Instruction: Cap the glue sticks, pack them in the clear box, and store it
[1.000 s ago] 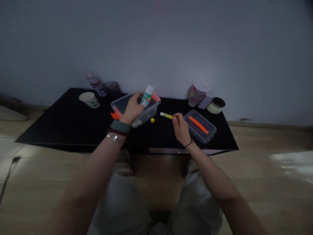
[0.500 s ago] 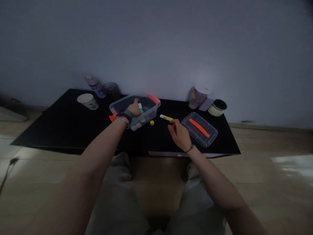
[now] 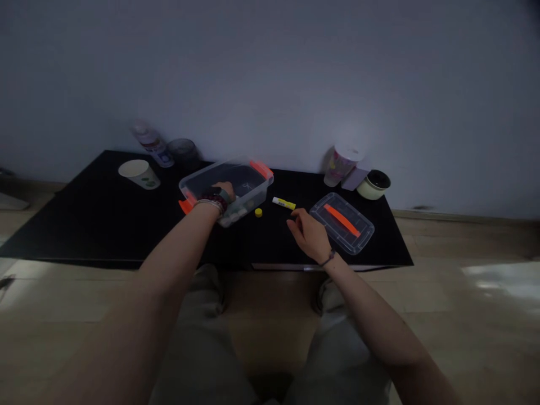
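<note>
My left hand (image 3: 223,191) reaches down inside a clear plastic box (image 3: 248,198) with orange latches. Its fingers are hidden behind the hand and wrist, so what they hold, if anything, does not show. Several small pale items are visible blurrily through the box's front wall. My right hand (image 3: 311,233) hovers over the black tabletop with fingers loosely bent and apart, holding nothing. Just beyond its fingertips lies a yellow and white stick (image 3: 284,203), like a glue stick. A small yellow cap (image 3: 259,212) rests between that stick and the box.
The box's clear lid (image 3: 342,223), with an orange handle, lies at right. Behind it stand a patterned plastic cup (image 3: 338,166), a pale box (image 3: 355,177) and a cream pot (image 3: 373,185). At left are a paper cup (image 3: 140,174), a bottle (image 3: 152,143) and a dark bowl (image 3: 184,153).
My left hand has gone lower into the box, and the white and teal tube seen by its fingers is now out of sight. My right hand has barely moved; the view shifted slightly.
</note>
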Available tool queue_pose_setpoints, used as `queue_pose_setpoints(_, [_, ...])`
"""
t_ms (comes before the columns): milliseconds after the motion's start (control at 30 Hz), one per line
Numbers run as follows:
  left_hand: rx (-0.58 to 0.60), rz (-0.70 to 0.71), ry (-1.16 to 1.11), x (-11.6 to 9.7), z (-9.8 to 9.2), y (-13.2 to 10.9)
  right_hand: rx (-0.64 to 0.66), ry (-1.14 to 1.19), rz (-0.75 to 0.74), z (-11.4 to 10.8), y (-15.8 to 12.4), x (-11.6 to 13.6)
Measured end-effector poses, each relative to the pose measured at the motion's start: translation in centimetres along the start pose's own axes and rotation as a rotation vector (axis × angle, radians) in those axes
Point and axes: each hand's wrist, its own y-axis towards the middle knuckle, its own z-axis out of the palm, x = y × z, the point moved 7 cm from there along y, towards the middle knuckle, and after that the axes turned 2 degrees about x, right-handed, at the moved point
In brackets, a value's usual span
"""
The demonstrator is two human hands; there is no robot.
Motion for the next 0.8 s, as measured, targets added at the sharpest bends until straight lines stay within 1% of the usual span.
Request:
queue_pose_setpoints(67, [0.057, -0.058, 0.115, 0.5, 0.5, -0.1, 0.005, -0.018, -0.008, 0.0, 0.0, 0.1])
queue_pose_setpoints(133, [0.07, -0.061, 0.168, 0.4, 0.4, -0.6, 0.011, -0.031, -0.021, 0.0, -0.1, 0.2])
queue_pose_setpoints(233, [0.036, -0.037, 0.216, -0.4, -0.3, -1.5, 0.015, -0.05, -0.032, 0.0, -0.1, 0.4])
queue_pose_setpoints(300, [-0.003, -0.012, 0.241, -1.4, -1.2, -2.4, 0.016, -0.068, -0.037, 0.1, -0.1, 0.4])
queue_pose_setpoints(333, [-0.051, 0.012, 0.243, -2.2, -1.9, -3.0, 0.018, -0.078, -0.039, 0.1, -0.1, 0.4])
queue_pose_setpoints(400, [-0.216, 0.093, 0.214, -4.3, -3.5, -4.7, 0.02, -0.099, -0.046, 0.3, -0.1, 0.4])
queue_pose_setpoints(467, [-0.417, 0.232, 0.164, -6.9, -5.0, -7.3, 0.02, -0.121, -0.056, 0.4, -0.1, 0.4])
queue_pose_setpoints(500, [-0.476, 0.328, 0.156, -8.3, -5.1, -8.6, 0.019, -0.132, -0.061, 0.5, -0.1, 0.4])
queue_pose_setpoints(533, [-0.498, 0.439, 0.167, -9.8, -4.7, -10.0, 0.017, -0.143, -0.066, 0.5, -0.1, 0.5])
queue_pose_setpoints(567, [-0.477, 0.564, 0.201, -11.2, -3.8, -11.2, 0.016, -0.153, -0.069, 0.5, 0.0, 0.5])
queue_pose_setpoints(633, [-0.362, 0.768, 0.299, -13.2, -1.0, -13.1, 0.016, -0.174, -0.067, 0.6, 0.0, 0.4])
queue_pose_setpoints(667, [-0.305, 0.819, 0.347, -13.6, 0.6, -13.5, 0.019, -0.186, -0.063, 0.6, 0.1, 0.4])
queue_pose_setpoints(700, [-0.265, 0.827, 0.388, -13.7, 2.0, -13.7, 0.025, -0.2, -0.056, 0.7, 0.1, 0.3])
queue_pose_setpoints(733, [-0.242, 0.799, 0.42, -13.5, 3.2, -13.6, 0.034, -0.216, -0.045, 0.8, 0.2, 0.1])
queue_pose_setpoints(800, [-0.228, 0.688, 0.455, -12.4, 5.0, -12.8, 0.061, -0.256, -0.013, 1.2, 0.4, -0.6])
